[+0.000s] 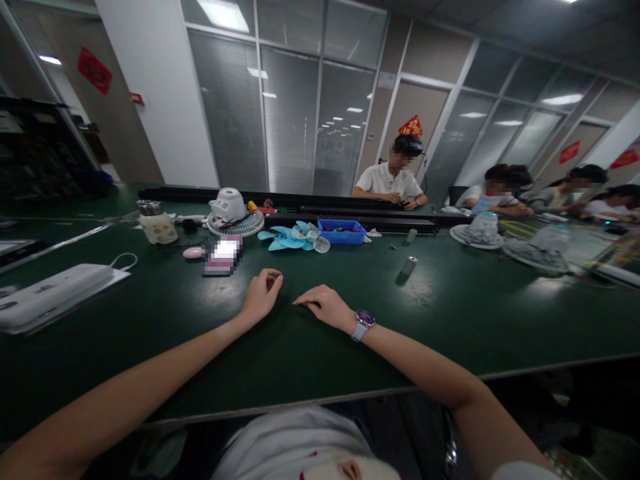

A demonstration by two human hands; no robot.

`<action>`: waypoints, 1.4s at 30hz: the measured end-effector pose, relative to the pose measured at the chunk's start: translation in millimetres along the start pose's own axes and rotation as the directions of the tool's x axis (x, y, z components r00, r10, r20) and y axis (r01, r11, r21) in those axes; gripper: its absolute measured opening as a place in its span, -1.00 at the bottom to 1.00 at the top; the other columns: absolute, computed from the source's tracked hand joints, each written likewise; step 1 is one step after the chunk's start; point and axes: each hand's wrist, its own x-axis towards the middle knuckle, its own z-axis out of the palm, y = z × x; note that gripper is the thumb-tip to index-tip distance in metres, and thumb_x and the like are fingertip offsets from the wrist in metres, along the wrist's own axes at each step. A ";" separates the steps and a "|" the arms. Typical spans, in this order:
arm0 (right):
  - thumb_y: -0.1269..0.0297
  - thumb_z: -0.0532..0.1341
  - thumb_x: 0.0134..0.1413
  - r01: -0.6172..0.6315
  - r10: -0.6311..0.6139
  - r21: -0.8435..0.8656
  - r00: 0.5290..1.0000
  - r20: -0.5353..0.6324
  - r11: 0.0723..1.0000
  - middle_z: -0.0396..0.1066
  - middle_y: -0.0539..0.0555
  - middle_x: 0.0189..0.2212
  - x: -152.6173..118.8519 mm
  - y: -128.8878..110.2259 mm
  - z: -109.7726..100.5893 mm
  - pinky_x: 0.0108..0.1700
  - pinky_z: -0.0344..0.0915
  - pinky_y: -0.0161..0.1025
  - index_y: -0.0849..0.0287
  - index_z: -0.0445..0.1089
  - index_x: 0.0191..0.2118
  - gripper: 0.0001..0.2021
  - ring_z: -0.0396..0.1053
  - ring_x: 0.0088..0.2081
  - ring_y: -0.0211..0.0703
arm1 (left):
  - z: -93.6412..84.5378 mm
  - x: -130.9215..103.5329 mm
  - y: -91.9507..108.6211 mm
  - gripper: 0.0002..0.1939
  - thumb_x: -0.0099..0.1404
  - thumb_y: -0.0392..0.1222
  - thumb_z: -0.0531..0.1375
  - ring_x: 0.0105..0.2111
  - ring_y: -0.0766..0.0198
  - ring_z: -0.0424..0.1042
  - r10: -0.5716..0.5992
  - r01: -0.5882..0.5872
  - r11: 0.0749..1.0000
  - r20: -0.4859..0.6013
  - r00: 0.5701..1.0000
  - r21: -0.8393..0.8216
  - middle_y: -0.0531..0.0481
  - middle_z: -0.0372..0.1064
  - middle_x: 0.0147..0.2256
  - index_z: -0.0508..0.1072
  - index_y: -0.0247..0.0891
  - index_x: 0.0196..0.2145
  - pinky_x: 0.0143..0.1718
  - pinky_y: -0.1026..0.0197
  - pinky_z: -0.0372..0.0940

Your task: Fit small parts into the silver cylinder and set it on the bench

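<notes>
Fan blades (281,240) lie on the tabletop (280,363) beyond both hands, long axis roughly left to right, tips splayed several ways. Neither the left hand (261,295) nor right hand (330,309) touches them—whether either curled grip is closed, I cannot tell; any reach would call for forward travel.

Cutting off the white device (63,288) at the left edge. Masking the pink-edged device (223,256) and the head of the seated person (393,181) with pixels. Blurring the far-right fan (539,249). Leaving items in the blue tray (344,235) too small to tell. Hiding the palms of the left hand (260,295) and right hand (327,307).
</notes>
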 end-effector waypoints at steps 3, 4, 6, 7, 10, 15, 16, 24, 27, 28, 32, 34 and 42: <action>0.51 0.17 0.19 -0.015 0.015 -0.023 1.000 -0.012 1.000 0.55 0.01 -0.14 -0.4 0.2 1.3 0.03 0.25 -0.18 0.07 0.52 -0.08 -0.72 0.46 -0.09 -0.19 | 0.7 0.7 -0.9 -0.64 0.32 0.05 0.05 -0.26 0.11 0.41 0.005 -0.005 1.000 0.002 1.000 -0.001 -0.09 0.44 -0.30 0.41 -0.24 -0.12 -0.23 0.09 0.28; 0.51 0.18 0.20 -0.013 0.013 -0.032 1.000 -0.017 0.999 0.55 0.01 -0.15 -0.4 -0.5 2.1 0.03 0.25 -0.18 0.08 0.52 -0.08 -0.73 0.45 -0.11 -0.19 | 1.1 0.9 -1.2 -0.65 0.32 0.05 0.04 -0.26 0.11 0.41 0.007 -0.007 1.000 0.001 1.000 -0.001 -0.09 0.44 -0.31 0.41 -0.25 -0.12 -0.23 0.09 0.28; 0.51 0.17 0.20 0.004 -0.006 -0.047 1.000 -0.023 0.999 0.55 0.03 -0.15 -0.4 -2.2 3.0 0.02 0.25 -0.19 0.10 0.50 -0.07 -0.73 0.45 -0.12 -0.19 | 1.8 1.3 -2.0 -0.65 0.32 0.04 0.05 -0.27 0.11 0.41 0.008 -0.008 1.000 -0.001 1.000 0.000 -0.08 0.44 -0.32 0.41 -0.25 -0.13 -0.22 0.09 0.28; 0.51 0.16 0.21 0.023 -0.024 -0.056 1.000 -0.020 0.998 0.54 0.03 -0.14 -0.3 -2.4 2.3 0.01 0.25 -0.19 0.11 0.49 -0.05 -0.72 0.45 -0.11 -0.20 | 2.0 1.4 -2.3 -0.65 0.32 0.04 0.05 -0.27 0.11 0.41 0.009 -0.009 1.000 -0.001 1.000 0.000 -0.08 0.44 -0.32 0.41 -0.25 -0.13 -0.22 0.09 0.29; 0.56 0.11 0.20 0.067 -0.071 -0.114 0.997 -0.029 0.991 0.53 0.05 -0.12 -1.0 4.7 -10.0 -0.01 0.26 -0.20 0.10 0.46 0.01 -0.65 0.44 -0.10 -0.20 | 1.7 1.1 -2.2 -0.64 0.32 0.05 0.05 -0.26 0.11 0.41 -0.001 0.001 1.000 0.007 1.000 -0.005 -0.09 0.44 -0.31 0.41 -0.25 -0.12 -0.23 0.08 0.29; 0.50 0.09 0.18 -0.174 0.042 -0.269 0.900 -0.434 0.947 0.53 0.09 -0.16 -17.3 61.4 -73.9 -0.01 0.29 -0.14 0.10 0.49 -0.06 -0.68 0.44 -0.13 -0.12 | -1.0 0.3 1.9 -0.63 0.32 0.06 0.05 -0.24 0.10 0.41 -0.025 0.026 1.000 0.034 0.999 -0.006 -0.10 0.44 -0.28 0.42 -0.25 -0.11 -0.27 0.11 0.28; 0.47 0.10 0.18 -0.250 0.064 -0.288 0.846 -0.530 0.924 0.53 0.12 -0.15 -24.6 78.0 -89.8 0.00 0.29 -0.12 0.12 0.50 -0.08 -0.71 0.44 -0.12 -0.08 | -1.4 0.3 2.7 -0.63 0.32 0.05 0.05 -0.24 0.10 0.41 -0.030 0.030 1.000 0.037 0.999 -0.005 -0.10 0.44 -0.28 0.42 -0.25 -0.10 -0.28 0.12 0.28; 0.41 0.12 0.00 -0.631 0.238 -0.142 0.478 -0.846 0.763 0.54 0.19 -0.22 -95.4 168.3 -159.9 -0.07 0.35 -0.10 0.23 0.50 -0.19 -0.72 0.47 -0.23 -0.03 | -2.0 0.8 2.9 -0.63 0.31 0.06 0.05 -0.26 0.11 0.41 -0.035 0.035 0.999 0.042 0.999 0.001 -0.10 0.44 -0.30 0.43 -0.24 -0.12 -0.33 0.14 0.28; 0.41 0.13 -0.04 -0.644 0.284 -0.085 0.447 -0.849 0.760 0.55 0.19 -0.26 -104.6 175.0 -159.2 -0.11 0.35 -0.12 0.23 0.51 -0.23 -0.74 0.48 -0.26 -0.04 | -1.9 0.9 2.1 -0.65 0.31 0.05 0.06 -0.26 0.11 0.42 -0.037 0.037 0.999 0.043 0.998 0.001 -0.10 0.44 -0.29 0.44 -0.23 -0.13 -0.34 0.15 0.29; 0.41 0.14 -0.05 -0.649 0.296 -0.078 0.446 -0.845 0.757 0.55 0.18 -0.27 -105.7 176.3 -158.2 -0.11 0.35 -0.12 0.23 0.51 -0.25 -0.75 0.48 -0.27 -0.04 | -1.7 0.9 1.8 -0.65 0.31 0.05 0.06 -0.26 0.12 0.42 -0.035 0.035 0.999 0.044 0.998 0.000 -0.10 0.45 -0.29 0.44 -0.23 -0.13 -0.34 0.15 0.29; 0.42 0.14 -0.05 -0.681 0.328 -0.071 0.438 -0.837 0.728 0.55 0.17 -0.31 -108.2 182.0 -155.0 -0.11 0.34 -0.12 0.22 0.52 -0.29 -0.78 0.48 -0.28 -0.04 | -0.6 1.2 -0.4 -0.65 0.31 0.04 0.06 -0.26 0.12 0.42 -0.024 0.024 1.000 0.044 0.999 0.006 -0.10 0.45 -0.30 0.44 -0.24 -0.13 -0.32 0.14 0.30; 0.42 0.14 -0.04 -0.691 0.327 -0.074 0.431 -0.841 0.719 0.55 0.17 -0.32 -109.7 185.2 -154.3 -0.11 0.34 -0.11 0.22 0.52 -0.30 -0.78 0.48 -0.28 -0.03 | 0.1 1.4 -1.7 -0.65 0.31 0.04 0.06 -0.26 0.11 0.43 -0.021 0.021 1.000 0.043 0.999 0.008 -0.10 0.46 -0.29 0.44 -0.23 -0.13 -0.31 0.14 0.31; 0.38 0.13 -0.05 -0.691 0.335 -0.046 0.406 -0.850 0.721 0.55 0.18 -0.33 -111.4 188.3 -152.8 -0.14 0.33 -0.13 0.22 0.52 -0.32 -0.78 0.47 -0.30 -0.03 | 0.2 1.9 -1.8 -0.65 0.31 0.04 0.06 -0.27 0.12 0.43 -0.025 0.025 1.000 0.045 0.999 -0.002 -0.10 0.46 -0.29 0.44 -0.24 -0.14 -0.31 0.14 0.30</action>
